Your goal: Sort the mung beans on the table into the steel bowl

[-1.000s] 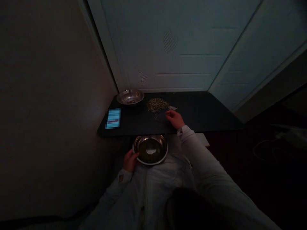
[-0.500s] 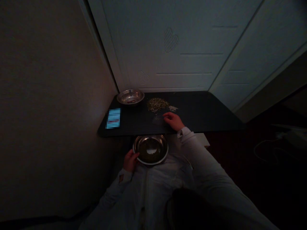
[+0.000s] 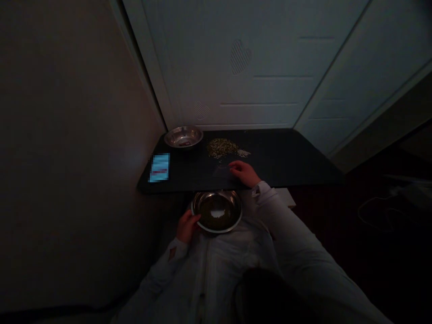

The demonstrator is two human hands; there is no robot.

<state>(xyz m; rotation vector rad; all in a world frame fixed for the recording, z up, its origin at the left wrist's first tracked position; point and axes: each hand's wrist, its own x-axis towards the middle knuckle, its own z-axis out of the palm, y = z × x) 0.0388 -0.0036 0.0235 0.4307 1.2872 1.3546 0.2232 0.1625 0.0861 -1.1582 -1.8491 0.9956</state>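
My left hand [image 3: 187,226] grips the left rim of a shiny metal bowl [image 3: 239,218], thumb over the edge. The bowl rests at my lap, just under the table's front edge. A dark, greenish layer lies inside it around a pale patch; dim light hides what these are. Over the dark table [image 3: 297,157], my right hand [image 3: 245,173] stays low with loosely bent fingers, thumb and forefinger apart. I see nothing held in it. Just beyond are a heap of mixed green and pale seeds or grains [image 3: 222,147] and a smaller whitish pile [image 3: 243,153]. A few loose bits lie nearer.
A second metal bowl [image 3: 184,136] with a label inside stands at the back left. In front of it lies a lit phone [image 3: 159,167], its screen blurred. A white door panel [image 3: 270,58] rises behind the table, and a wall borders the left side.
My left hand and the lap bowl have shifted slightly right. My right hand has barely moved. Fewer pale bits show in front of its fingers.
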